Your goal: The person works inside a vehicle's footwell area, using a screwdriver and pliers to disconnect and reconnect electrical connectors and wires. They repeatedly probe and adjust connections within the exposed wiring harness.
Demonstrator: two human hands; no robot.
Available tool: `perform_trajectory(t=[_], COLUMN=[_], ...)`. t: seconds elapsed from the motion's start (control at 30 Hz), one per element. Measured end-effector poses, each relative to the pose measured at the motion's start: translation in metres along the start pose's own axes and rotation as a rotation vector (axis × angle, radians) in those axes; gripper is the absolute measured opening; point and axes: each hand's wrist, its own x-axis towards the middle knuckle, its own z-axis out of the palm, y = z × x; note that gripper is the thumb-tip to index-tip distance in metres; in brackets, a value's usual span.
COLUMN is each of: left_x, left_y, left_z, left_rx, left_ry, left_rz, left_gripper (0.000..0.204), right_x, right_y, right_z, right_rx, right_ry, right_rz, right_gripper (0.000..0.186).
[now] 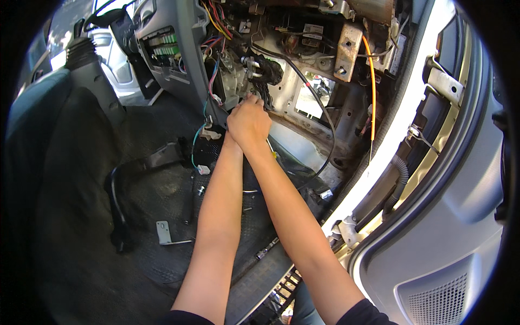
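Both my arms stretch forward into an opened dashboard and meet at its lower edge. My right hand (250, 122) is curled closed, its knuckles up, against the grey metal housing (232, 78) under the dash. What its fingers grip, if anything, is hidden. The right hand covers my left hand; only the left forearm (221, 216) and wrist show, so its fingers are out of sight. Black-wrapped pipes (264, 69) stick out just above my hands. Beside my left wrist hangs a teal wire (195, 143) ending in a white connector (203, 169).
A black cable (311, 89) and an orange wire (372, 86) hang at right. On the black floor mat lie a metal bracket (163, 233), a socket extension (266, 249) and a curved black part (116, 200). The fuse box (165, 49) is exposed; an open door (433, 233) stands right.
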Motion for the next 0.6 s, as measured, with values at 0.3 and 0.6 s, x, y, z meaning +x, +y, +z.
perform_trajectory(t=[0.3,0.6], left_x=[0.011,-0.011], left_y=[-0.009,0.001], left_z=[-0.017,0.015], left_rx=[-0.091,0.061], left_ry=[-0.126,-0.037], left_rz=[0.014,0.119], left_gripper=[0.025,0.021], right_x=[0.029,0.038], right_y=[0.016,0.038], right_z=[0.009,0.017], right_rx=[0.018,0.022], right_ry=[-0.118,-0.091], right_rz=[0.211,0.064], right_gripper=[0.042,0.049])
